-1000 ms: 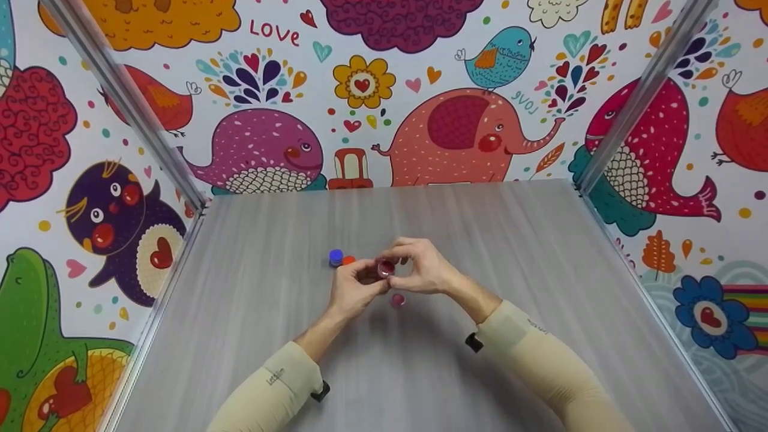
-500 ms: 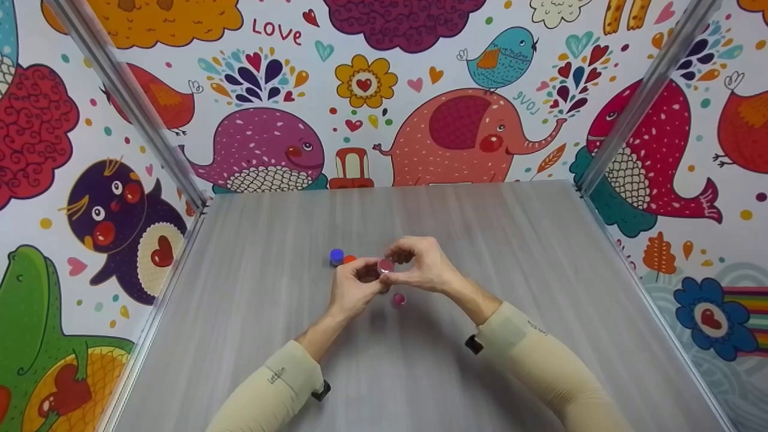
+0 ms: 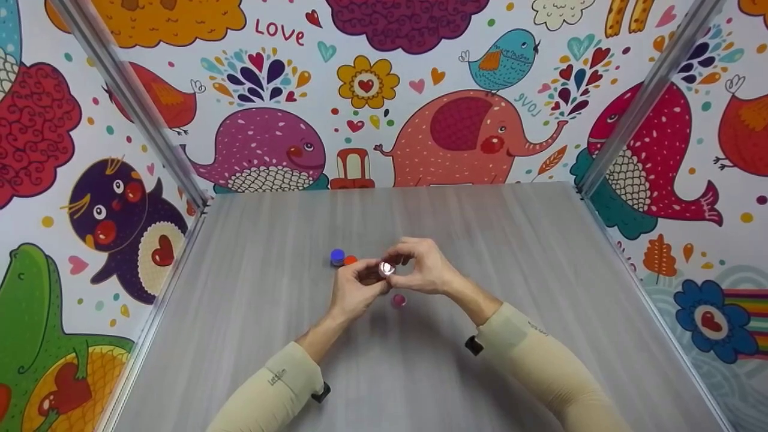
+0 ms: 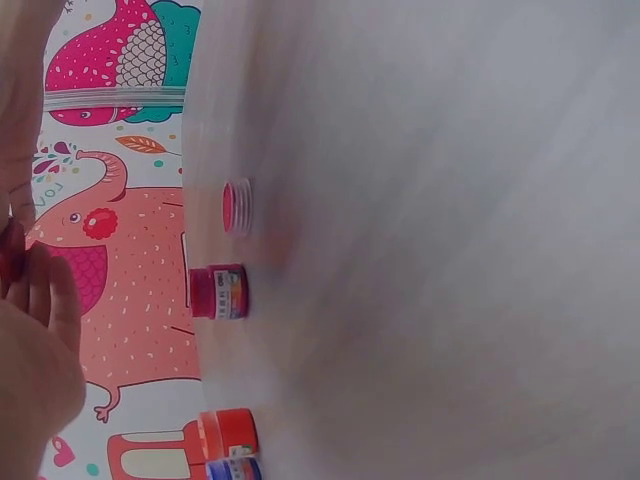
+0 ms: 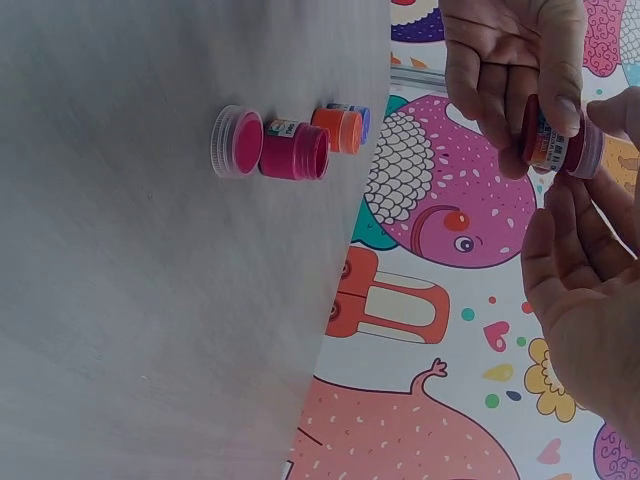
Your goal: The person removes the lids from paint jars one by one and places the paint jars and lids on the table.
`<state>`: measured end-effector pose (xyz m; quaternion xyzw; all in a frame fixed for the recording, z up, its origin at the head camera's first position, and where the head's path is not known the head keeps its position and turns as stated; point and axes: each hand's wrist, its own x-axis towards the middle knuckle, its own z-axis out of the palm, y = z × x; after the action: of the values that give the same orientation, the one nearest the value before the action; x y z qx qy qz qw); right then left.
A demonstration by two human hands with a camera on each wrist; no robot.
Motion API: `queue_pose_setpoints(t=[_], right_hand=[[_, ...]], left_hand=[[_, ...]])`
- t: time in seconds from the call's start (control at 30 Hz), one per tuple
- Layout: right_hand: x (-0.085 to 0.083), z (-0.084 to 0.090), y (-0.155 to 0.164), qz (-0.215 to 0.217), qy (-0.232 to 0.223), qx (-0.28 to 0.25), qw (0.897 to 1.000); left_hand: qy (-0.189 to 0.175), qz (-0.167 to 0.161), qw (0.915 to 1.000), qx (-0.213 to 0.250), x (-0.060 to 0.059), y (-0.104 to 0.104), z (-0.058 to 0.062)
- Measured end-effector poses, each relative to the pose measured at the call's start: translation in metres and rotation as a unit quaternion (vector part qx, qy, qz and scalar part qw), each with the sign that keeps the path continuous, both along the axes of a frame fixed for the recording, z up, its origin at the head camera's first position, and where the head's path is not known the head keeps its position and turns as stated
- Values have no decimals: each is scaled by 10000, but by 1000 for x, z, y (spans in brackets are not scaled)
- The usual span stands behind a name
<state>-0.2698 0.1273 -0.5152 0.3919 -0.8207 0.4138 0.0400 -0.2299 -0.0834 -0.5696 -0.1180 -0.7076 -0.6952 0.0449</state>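
Observation:
Between the two hands is a small dark red paint jar (image 5: 548, 140) with a clear ridged lid (image 5: 590, 152), raised above the table. My left hand (image 3: 357, 288) grips the jar's body, thumb across its label. At the lid end, my right hand (image 3: 425, 270) pinches with thumb and fingertips. The jar's top shines brightly in the head view. Below the hands, an open magenta paint jar (image 5: 296, 152) stands on the table, mostly hidden by the hands from the head. Beside it lies its loose lid (image 5: 238, 142), pink paint on its inner face.
An orange jar (image 4: 230, 433) and a blue jar (image 3: 337, 257) stand close together, beyond the left hand. The grey table (image 3: 270, 240) is bounded by metal rails and walls printed with cartoon animals.
The top of the held jar has tipped slightly, going from dark red to a bright glare. Both hands stay almost in place, the right fingers shifting a little at the lid.

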Motion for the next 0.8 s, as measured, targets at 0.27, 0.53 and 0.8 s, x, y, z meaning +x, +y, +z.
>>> queue_pose_setpoints(t=[0.27,0.53,0.8], right_hand=[[-2,-1,0,114,35,-97,9999],[-5,-5,0,376,185,-272,9988],[-5,-6,0,489,219,-367,9979]], left_hand=[[207,-134,9996,-155,-1,-2,0],[267,-310,9988,-287,1,-5,0],[330,-347,9983,-322,1,-6,0]])
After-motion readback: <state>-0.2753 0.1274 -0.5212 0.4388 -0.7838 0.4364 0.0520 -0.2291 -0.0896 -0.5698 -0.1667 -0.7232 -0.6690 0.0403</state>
